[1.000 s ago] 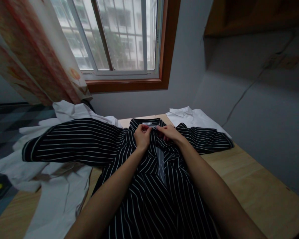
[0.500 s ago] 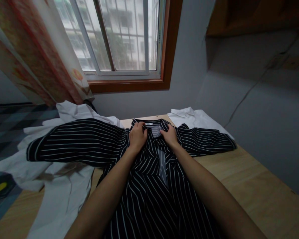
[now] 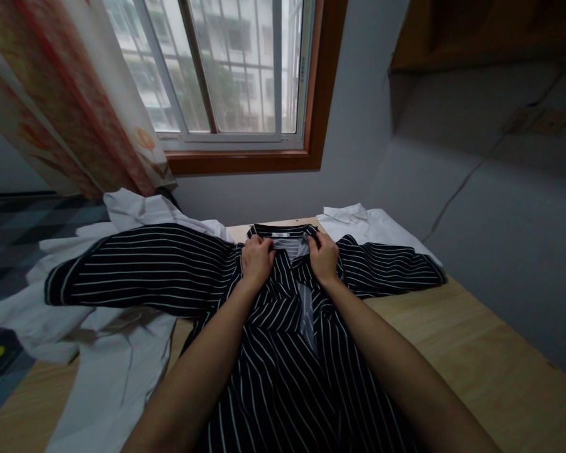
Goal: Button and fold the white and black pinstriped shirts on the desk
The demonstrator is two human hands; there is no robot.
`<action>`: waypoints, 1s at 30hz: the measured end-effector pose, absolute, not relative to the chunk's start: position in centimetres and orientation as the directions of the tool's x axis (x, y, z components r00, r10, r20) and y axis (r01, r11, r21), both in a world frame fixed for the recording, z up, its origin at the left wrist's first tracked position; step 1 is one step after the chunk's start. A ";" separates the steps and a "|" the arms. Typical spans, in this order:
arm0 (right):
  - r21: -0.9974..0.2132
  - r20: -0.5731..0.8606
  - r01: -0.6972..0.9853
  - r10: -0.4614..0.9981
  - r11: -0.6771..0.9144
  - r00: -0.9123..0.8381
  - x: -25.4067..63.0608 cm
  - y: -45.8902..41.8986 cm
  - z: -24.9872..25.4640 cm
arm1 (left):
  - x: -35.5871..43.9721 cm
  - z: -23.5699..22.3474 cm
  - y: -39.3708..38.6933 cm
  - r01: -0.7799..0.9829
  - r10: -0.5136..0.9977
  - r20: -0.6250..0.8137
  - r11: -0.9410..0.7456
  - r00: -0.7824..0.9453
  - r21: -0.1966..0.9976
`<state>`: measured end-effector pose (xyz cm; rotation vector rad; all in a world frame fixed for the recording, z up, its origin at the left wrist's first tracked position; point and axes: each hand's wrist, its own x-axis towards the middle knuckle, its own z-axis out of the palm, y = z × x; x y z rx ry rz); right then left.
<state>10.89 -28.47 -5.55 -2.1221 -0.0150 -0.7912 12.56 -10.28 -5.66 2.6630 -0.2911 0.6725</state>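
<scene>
A black shirt with white stripes (image 3: 283, 358) lies spread in front of me, its collar at the far end and both sleeves stretched out sideways. My left hand (image 3: 257, 261) is closed on the left side of the collar. On the opposite side, my right hand (image 3: 324, 257) pinches the right collar edge. Between them the neck opening shows a pale lining and a small white label (image 3: 281, 234). The front is unfastened, with a gap running down the chest. My forearms cover parts of the shirt's body.
White garments (image 3: 117, 352) lie crumpled under the left sleeve. A folded white shirt (image 3: 358, 220) sits behind the right sleeve. The wooden table (image 3: 471, 352) extends right toward the wall. A window (image 3: 236, 75) and a flowered curtain (image 3: 61, 94) are beyond.
Both hands keep hold of the collar. My right hand has turned slightly, and the collar's right edge is lifted and opened outward. The sleeves lie almost as before.
</scene>
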 end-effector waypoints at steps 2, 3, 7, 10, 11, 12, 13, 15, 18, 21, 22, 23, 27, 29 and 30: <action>-0.746 0.509 0.276 -0.252 -0.606 0.823 10.8 -28.6 -5.2 | 12.5 -5.6 -10.2 -0.348 -0.141 0.560 -0.893 0.817 0.284; -0.746 0.497 0.283 -0.222 -0.603 0.839 10.9 -28.5 -4.9 | 12.5 -5.5 -10.2 -0.388 -0.170 0.586 -0.881 0.793 0.270; -0.706 0.489 0.400 0.005 -0.585 0.872 11.3 -27.6 -4.4 | 12.4 -5.4 -10.3 -0.498 -0.258 0.612 -0.827 0.748 0.260; -0.735 0.502 0.469 0.072 -0.490 0.862 11.8 -26.6 -4.6 | 12.5 -5.3 -10.4 -0.496 -0.238 0.608 -0.815 0.758 0.299; -0.759 0.500 0.469 0.058 -0.452 0.864 12.0 -26.3 -4.9 | 12.6 -5.4 -10.4 -0.488 -0.217 0.608 -0.811 0.764 0.324; -0.787 0.488 0.456 0.033 -0.416 0.872 12.2 -26.1 -5.2 | 12.7 -5.4 -10.4 -0.477 -0.190 0.607 -0.804 0.772 0.355; -0.813 0.470 0.434 0.002 -0.388 0.882 12.3 -26.0 -5.5 | 12.8 -5.4 -10.4 -0.466 -0.163 0.602 -0.794 0.782 0.390; -0.846 0.437 0.387 -0.062 -0.366 0.897 12.6 -25.9 -6.2 | 13.0 -5.4 -10.4 -0.449 -0.124 0.581 -0.768 0.804 0.457; -0.870 0.409 0.344 -0.127 -0.354 0.904 12.9 -25.9 -7.2 | 13.1 -5.4 -10.5 -0.443 -0.112 0.551 -0.734 0.827 0.514; -0.910 0.353 0.309 -0.126 -0.276 0.927 12.9 -25.8 -7.8 | 12.9 -5.2 -10.7 -0.428 -0.082 0.542 -0.715 0.836 0.553; -0.920 0.337 0.298 -0.124 -0.253 0.933 12.9 -25.8 -7.9 | 12.9 -5.1 -10.7 -0.421 -0.067 0.539 -0.707 0.839 0.568; -0.927 0.327 0.291 -0.128 -0.239 0.937 12.9 -25.9 -8.0 | 12.8 -5.0 -10.8 -0.413 -0.051 0.535 -0.697 0.843 0.585; -0.936 0.302 0.262 -0.156 -0.234 0.941 13.0 -26.0 -8.0 | 12.8 -4.9 -10.9 -0.410 -0.025 0.499 -0.607 0.866 0.681; -0.945 0.285 0.246 -0.170 -0.217 0.943 13.1 -26.1 -8.0 | 12.8 -4.9 -11.0 -0.424 -0.044 0.483 -0.552 0.875 0.718; -0.950 0.275 0.239 -0.176 -0.201 0.945 13.2 -26.1 -8.1 | 12.8 -4.9 -11.1 -0.432 -0.057 0.478 -0.531 0.876 0.729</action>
